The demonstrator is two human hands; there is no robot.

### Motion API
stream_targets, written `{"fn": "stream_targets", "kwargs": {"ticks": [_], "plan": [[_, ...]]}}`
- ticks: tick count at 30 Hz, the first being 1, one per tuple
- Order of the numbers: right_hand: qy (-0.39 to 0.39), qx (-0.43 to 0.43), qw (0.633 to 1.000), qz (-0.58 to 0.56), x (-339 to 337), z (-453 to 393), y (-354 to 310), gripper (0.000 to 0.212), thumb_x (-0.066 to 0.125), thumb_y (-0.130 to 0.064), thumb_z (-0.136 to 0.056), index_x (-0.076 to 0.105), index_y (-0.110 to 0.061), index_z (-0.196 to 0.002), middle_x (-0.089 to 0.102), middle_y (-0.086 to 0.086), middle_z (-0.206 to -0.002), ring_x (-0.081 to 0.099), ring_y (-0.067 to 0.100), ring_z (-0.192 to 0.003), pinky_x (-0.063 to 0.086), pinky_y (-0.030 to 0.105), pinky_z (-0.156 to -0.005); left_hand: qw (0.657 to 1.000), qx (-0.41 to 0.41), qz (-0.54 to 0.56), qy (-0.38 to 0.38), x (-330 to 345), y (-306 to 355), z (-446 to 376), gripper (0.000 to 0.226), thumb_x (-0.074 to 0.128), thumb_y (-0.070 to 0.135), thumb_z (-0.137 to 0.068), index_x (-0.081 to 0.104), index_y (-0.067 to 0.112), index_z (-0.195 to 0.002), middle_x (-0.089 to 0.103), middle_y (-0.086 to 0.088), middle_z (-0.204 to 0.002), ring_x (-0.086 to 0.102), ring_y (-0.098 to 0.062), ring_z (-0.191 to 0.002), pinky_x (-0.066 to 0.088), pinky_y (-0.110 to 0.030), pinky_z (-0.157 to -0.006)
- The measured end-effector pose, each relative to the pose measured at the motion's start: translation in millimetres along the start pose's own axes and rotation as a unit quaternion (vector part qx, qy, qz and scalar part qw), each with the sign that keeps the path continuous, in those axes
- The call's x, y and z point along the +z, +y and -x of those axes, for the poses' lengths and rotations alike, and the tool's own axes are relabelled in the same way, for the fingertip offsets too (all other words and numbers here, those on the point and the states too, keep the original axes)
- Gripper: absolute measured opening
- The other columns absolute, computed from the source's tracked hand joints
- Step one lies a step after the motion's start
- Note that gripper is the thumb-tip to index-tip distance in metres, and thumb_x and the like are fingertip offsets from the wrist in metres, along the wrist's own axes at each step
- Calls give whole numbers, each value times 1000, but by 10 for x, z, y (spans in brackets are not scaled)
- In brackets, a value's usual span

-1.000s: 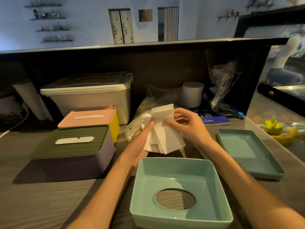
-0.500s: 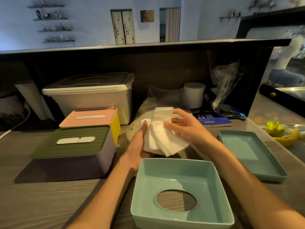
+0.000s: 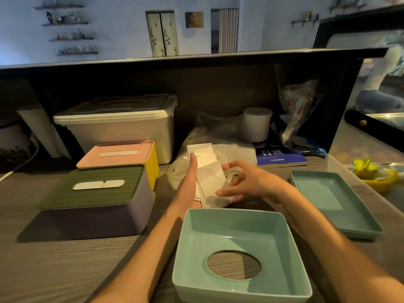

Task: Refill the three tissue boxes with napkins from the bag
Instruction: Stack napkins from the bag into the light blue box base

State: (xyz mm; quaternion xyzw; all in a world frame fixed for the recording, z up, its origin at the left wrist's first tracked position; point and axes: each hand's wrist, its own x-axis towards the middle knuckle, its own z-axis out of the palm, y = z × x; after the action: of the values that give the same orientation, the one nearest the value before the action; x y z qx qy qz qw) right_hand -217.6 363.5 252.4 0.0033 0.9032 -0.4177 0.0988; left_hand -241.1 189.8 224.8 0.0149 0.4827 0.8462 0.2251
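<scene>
Where napkins [image 3: 206,171] cover left hand [image 3: 188,184] | fingers unseen

This looks like the service side of a small café or shop: a wood-grain counter [image 3: 65,270] tucked under a raised dark ledge [image 3: 196,57], a receipt-paper roll [image 3: 256,123], a lidded storage bin [image 3: 118,125], and wall shelves [image 3: 65,25] of trinkets beyond.

White napkins [image 3: 207,171]; teal box [image 3: 238,254]; green-lidded purple box [image 3: 96,206]; pink-lidded yellow box [image 3: 122,156].
</scene>
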Motion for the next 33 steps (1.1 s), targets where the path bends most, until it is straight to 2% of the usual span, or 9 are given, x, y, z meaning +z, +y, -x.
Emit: {"fn": "stream_targets", "kwargs": {"ticks": [3,8,13,17,19,21,25,29,33], "plan": [[-10,-1,1000,-30,63,-29,10,72,91,-39,-71,54,-29,-132,73,-1,-102,70,14,-93,57,30,-81,999,12,37,-4,-54,6,-27,82,26,78,-92,63,19,-135,69,-13,-128,67,-36,-114,46,-52,-106],[17,-20,999,-21,-58,-37,8,38,84,-34,-83,67,-24,-115,70,-3,-106,65,12,-97,51,24,-73,997,50,57,0,-104,49,-28,71,19,69,-99,67,20,-116,76,-9,-110,75,-25,-94,52,-44,-92],[85,-149,977,-124,-224,32,47,10,77,-33,-89,75,-29,-97,75,-5,-94,69,15,-90,52,29,-75,997,57,50,13,-142,91,-29,60,29,61,-103,66,17,-120,75,-11,-115,74,-25,-99,49,-44,-100],[51,-208,957,-195,-309,171,-58,24,72,-31,-94,72,-28,-117,76,-7,-108,71,12,-101,59,28,-81,999,31,25,-2,-168,107,10,54,41,63,-99,71,21,-117,74,-10,-116,73,-27,-102,49,-44,-97],[5,-214,954,-208,-296,211,-84,27,73,-27,-93,73,-23,-119,76,-3,-111,71,18,-103,58,33,-87,1000,1,-14,-8,-186,95,39,56,49,64,-95,71,19,-120,73,-13,-118,68,-32,-110,45,-47,-105],[3,-216,957,-195,-206,195,-104,30,79,-27,-87,74,-23,-117,76,-2,-109,71,20,-101,56,35,-86,999,-28,-30,-27,-136,81,97,60,49,63,-96,68,14,-123,73,-17,-116,68,-34,-104,47,-48,-101],[123,-241,963,-7,8,69,-100,39,84,-38,-81,72,-30,-117,68,-20,-108,61,-2,-97,47,16,-79,994,-22,-64,-87,-81,57,120,68,33,67,-100,71,16,-124,70,-18,-121,70,-30,-105,56,-43,-92],[204,-292,934,-29,29,8,-62,31,81,-36,-85,72,-30,-114,69,-19,-105,63,-1,-96,48,12,-73,984,-26,-120,-128,-49,56,212,44,51,51,-98,79,18,-108,70,-16,-107,68,-25,-93,54,-35,-86],[251,-212,944,-2,-30,-57,-14,30,69,-45,-92,69,-34,-120,61,-17,-110,63,0,-93,48,9,-67,969,-21,-206,-137,-70,60,187,51,56,44,-99,67,4,-127,68,-18,-108,66,-22,-90,54,-32,-85]]}}
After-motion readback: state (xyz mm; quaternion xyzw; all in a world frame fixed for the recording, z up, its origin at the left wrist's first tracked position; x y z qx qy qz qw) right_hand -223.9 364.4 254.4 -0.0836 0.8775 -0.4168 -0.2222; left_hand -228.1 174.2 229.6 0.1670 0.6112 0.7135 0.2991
